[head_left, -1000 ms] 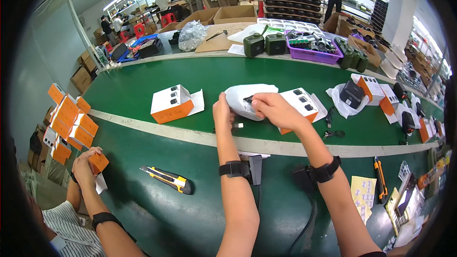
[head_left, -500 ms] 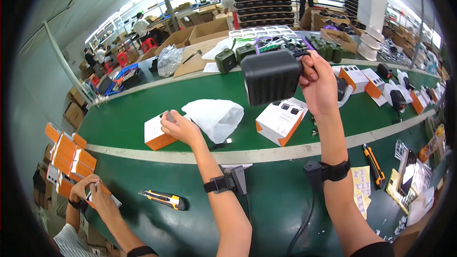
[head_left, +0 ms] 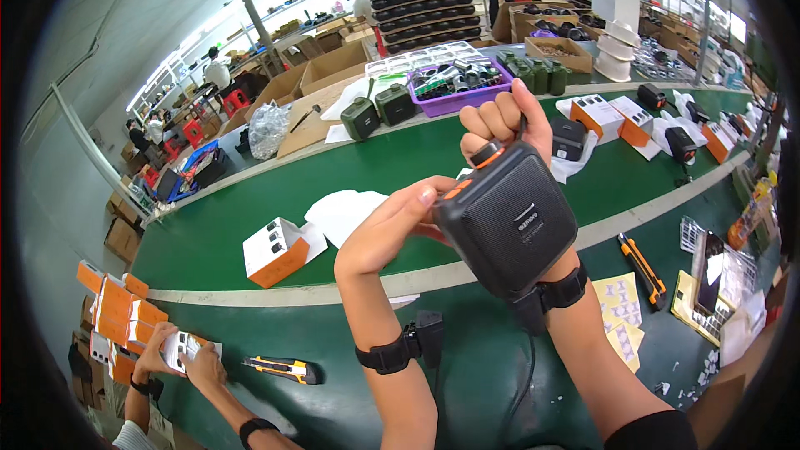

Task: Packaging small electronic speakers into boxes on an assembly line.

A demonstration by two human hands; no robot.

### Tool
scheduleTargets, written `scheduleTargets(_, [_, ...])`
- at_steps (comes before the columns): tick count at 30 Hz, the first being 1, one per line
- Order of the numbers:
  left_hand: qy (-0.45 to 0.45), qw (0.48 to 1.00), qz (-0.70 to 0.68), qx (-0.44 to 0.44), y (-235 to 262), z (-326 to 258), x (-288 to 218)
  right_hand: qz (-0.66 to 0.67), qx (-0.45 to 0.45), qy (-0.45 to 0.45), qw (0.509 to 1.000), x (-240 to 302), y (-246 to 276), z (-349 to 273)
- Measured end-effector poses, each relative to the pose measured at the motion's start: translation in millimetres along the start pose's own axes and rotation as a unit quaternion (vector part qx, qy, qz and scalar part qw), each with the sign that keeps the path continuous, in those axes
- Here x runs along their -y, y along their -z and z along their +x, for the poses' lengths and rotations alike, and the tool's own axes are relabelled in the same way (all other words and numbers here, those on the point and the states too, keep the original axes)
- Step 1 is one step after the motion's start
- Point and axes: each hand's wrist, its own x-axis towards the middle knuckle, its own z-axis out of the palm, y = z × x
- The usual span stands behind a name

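Note:
A black portable speaker (head_left: 521, 221) with a ribbed grille and orange buttons hangs tilted in front of me, above the work table. At its top, my right hand (head_left: 504, 125) is closed around the strap, next to the round knob. My left hand (head_left: 385, 225) holds the speaker's left edge, thumb by the orange buttons and the other fingers partly hidden behind. Left of it on the green belt stand a white-and-orange box (head_left: 277, 257) and a white bag (head_left: 337, 210).
A co-worker's hands (head_left: 185, 358) handle a small box at lower left. Yellow utility knives (head_left: 282, 368) (head_left: 642, 273) and sticker sheets (head_left: 617, 304) lie on the table. Beyond the belt sit a purple basket (head_left: 462, 102) and green speakers (head_left: 360, 120). More boxes (head_left: 596, 117) stand right.
The speaker has come lower and nearer, turning its grille and orange buttons toward me. My left hand has moved from near the box to the speaker's edge. The view has shifted slightly.

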Motion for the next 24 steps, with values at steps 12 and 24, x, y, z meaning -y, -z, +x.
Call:
scheduleTargets(12, [-0.113, 0.994, -0.011, -0.001, -1.2, -0.8, -7.7, -0.178, -0.047, 0.077, 0.980, 4.8, 3.4, 2.0])
scheduleTargets(24, [-0.137, 0.988, 0.048, -0.060, -5.3, 10.6, 2.7, -0.108, -0.437, -0.031, 0.892, -4.6, -10.1, -7.4])
